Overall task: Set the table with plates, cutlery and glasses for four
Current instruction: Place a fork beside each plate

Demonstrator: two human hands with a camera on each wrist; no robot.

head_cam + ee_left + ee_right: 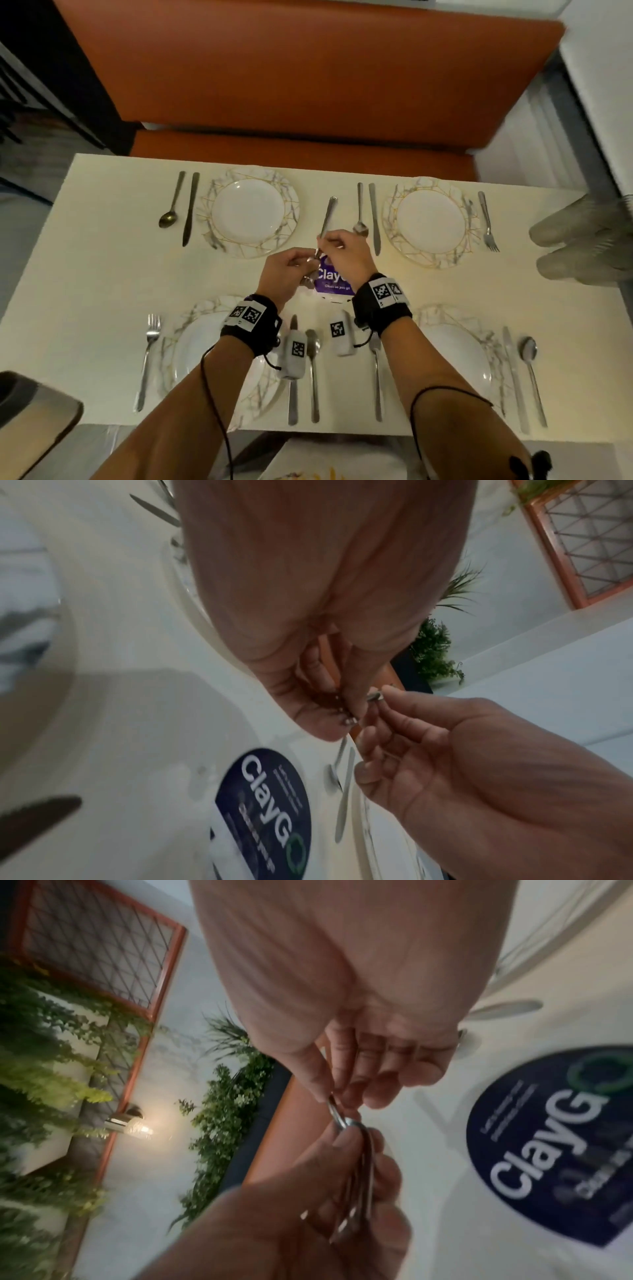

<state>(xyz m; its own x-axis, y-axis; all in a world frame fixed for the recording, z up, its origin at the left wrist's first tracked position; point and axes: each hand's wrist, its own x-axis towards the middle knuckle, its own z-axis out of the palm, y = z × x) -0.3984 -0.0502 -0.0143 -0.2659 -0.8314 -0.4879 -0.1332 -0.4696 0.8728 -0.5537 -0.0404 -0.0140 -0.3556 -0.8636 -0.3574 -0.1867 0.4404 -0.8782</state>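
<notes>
Both hands meet above the middle of the surface, over a round purple sticker printed with white letters. The right hand pinches a fork by the neck between thumb and fingertips, its handle pointing toward the far edge. The left hand has its fingers curled round the fork's prong end, so both hands grasp the same piece.

Four marbled plates sit near the corners. The far-left plate has a spoon and a knife lying side by side on the side nearer the left edge. The far-right plate has a spoon and a knife on one side and a fork on the other. The near-left plate has a fork toward the left edge and a knife and a spoon on its other side. The near-right plate has a fork on one side and a knife and a spoon toward the right edge.

A blurred cluster of clear glasses shows at the right edge. An orange bench runs beyond the far edge.
</notes>
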